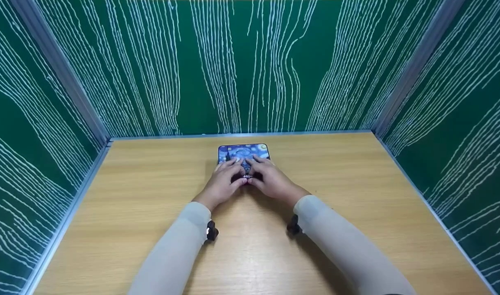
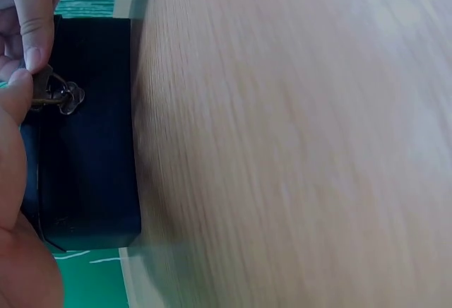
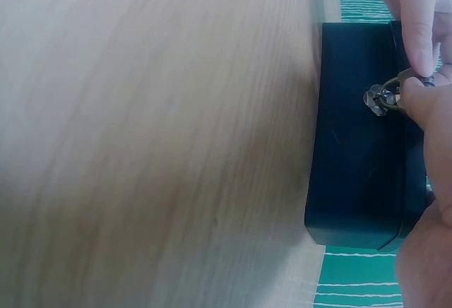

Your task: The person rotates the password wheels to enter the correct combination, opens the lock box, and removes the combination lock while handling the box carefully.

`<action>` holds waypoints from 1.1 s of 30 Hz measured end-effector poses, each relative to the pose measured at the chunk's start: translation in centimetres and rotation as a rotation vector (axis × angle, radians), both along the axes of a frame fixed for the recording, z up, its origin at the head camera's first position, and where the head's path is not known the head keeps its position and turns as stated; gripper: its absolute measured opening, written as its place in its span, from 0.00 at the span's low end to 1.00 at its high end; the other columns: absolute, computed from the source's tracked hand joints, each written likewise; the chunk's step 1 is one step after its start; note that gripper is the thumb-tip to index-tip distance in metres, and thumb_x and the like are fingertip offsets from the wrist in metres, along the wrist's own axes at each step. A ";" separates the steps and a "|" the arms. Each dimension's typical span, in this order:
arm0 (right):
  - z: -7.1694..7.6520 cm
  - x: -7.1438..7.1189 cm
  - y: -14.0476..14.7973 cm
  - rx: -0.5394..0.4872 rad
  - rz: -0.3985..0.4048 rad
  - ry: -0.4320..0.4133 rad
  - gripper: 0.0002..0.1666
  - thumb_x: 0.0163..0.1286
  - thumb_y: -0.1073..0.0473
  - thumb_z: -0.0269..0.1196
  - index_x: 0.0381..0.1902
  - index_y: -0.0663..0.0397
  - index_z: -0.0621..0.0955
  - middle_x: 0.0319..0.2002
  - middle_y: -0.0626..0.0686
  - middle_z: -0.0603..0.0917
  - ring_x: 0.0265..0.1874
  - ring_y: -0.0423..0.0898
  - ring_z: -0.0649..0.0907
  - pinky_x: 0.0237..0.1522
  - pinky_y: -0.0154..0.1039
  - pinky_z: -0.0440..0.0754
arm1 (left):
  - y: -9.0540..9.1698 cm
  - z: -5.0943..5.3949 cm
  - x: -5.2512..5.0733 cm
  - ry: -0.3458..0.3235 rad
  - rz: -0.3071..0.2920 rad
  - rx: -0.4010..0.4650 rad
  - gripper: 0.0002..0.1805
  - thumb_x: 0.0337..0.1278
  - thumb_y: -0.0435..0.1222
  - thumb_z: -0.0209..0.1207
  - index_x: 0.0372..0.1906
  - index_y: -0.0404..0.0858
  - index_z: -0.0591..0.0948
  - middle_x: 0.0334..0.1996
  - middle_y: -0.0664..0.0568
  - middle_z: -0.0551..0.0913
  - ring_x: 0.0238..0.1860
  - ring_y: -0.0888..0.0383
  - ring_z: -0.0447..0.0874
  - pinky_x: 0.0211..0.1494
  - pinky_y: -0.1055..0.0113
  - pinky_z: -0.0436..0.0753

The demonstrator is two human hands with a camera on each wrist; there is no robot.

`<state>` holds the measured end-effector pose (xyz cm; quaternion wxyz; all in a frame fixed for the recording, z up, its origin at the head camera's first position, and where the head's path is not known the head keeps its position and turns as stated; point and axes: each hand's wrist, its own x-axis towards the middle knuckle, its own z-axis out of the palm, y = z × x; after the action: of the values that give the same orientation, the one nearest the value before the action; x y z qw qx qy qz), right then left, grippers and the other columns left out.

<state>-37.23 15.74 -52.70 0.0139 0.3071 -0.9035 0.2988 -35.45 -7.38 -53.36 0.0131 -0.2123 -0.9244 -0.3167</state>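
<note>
A small box (image 1: 242, 150) with a blue swirling painted lid and dark sides (image 2: 92, 174) sits near the back of the table. On its front, a metal hasp (image 3: 373, 100) carries a small padlock (image 2: 42, 82), its shackle passing through the hasp. My left hand (image 1: 222, 182) and right hand (image 1: 272, 179) meet over the front edge, with fingers across the lid. Thumbs and fingertips of both hands pinch the padlock, hiding most of its body. Whether its shackle is locked cannot be seen.
The box stands on a light wooden table (image 1: 250, 241). Green panels with white wavy lines (image 1: 209, 65) rise at the back and both sides, edged by grey metal strips (image 1: 61, 61). A dark wrist device (image 1: 211, 230) sits at each sleeve cuff.
</note>
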 end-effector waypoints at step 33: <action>-0.1 -0.1 0.3 -0.021 0.008 -0.012 0.04 0.82 0.60 0.71 0.47 0.46 0.86 0.89 0.54 0.70 0.92 0.63 0.62 0.91 0.67 0.61 | 0.3 -0.1 0.0 0.055 0.013 0.071 0.08 0.76 0.41 0.73 0.50 0.43 0.93 0.86 0.53 0.74 0.91 0.45 0.65 0.98 0.41 0.50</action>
<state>-37.32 16.01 -52.78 0.0102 0.3088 -0.8991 0.3101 -35.43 -7.11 -53.43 0.0482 -0.2144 -0.9131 -0.3435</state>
